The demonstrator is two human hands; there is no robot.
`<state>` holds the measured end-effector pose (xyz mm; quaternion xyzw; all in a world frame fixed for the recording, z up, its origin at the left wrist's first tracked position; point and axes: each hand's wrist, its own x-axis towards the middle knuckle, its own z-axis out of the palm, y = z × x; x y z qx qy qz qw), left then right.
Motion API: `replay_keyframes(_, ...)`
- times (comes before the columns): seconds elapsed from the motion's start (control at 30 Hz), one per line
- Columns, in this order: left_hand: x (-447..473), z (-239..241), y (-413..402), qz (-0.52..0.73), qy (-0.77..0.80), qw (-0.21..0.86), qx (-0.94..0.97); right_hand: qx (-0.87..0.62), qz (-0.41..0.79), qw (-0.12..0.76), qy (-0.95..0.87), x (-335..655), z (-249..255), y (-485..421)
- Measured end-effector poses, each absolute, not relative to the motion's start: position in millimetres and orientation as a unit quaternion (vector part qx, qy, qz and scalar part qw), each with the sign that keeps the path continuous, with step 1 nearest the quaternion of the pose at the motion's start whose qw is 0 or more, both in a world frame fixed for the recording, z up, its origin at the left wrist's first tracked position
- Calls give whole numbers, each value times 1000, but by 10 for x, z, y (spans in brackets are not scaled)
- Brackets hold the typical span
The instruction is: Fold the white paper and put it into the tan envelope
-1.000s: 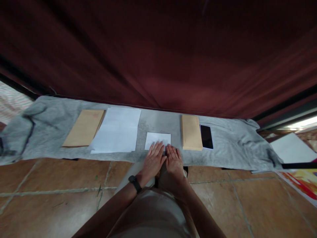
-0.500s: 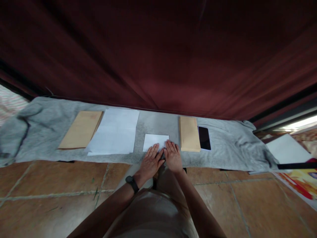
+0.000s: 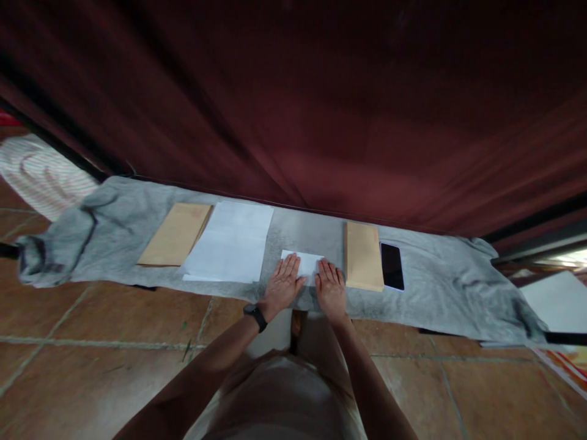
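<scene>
A small folded white paper (image 3: pixel 306 261) lies on a grey cloth (image 3: pixel 426 287) spread over the tiled floor. My left hand (image 3: pixel 283 284), with a black watch at the wrist, lies flat on the paper's left part, fingers stretched out. My right hand (image 3: pixel 331 288) lies flat on its right part, fingers likewise straight. Both hands cover most of the paper; only its far strip shows.
On the cloth lie a stack of white sheets (image 3: pixel 232 242), a brown envelope (image 3: pixel 177 234) at the left, another brown envelope (image 3: pixel 363 264) and a black phone (image 3: pixel 392 266) at the right. A dark red curtain (image 3: pixel 321 104) hangs behind. White paper (image 3: pixel 557 301) lies far right.
Both hands have slid forward over the folded paper and now cover more of it. The view has shifted a little, so everything sits slightly right and higher.
</scene>
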<state>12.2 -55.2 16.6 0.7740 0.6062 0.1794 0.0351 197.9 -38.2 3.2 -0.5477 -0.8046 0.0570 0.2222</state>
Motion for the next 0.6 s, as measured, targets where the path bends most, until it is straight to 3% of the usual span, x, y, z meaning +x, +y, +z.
replay_keyframes(0.3, 93, 260, -619, 260, 632, 66, 727, -561, 65, 204, -800, 1949, 95, -392)
replay_keyframes(0.6, 424, 360, -307, 301, 583, 365, 661, -560, 42, 181, -807, 1964, 92, -390)
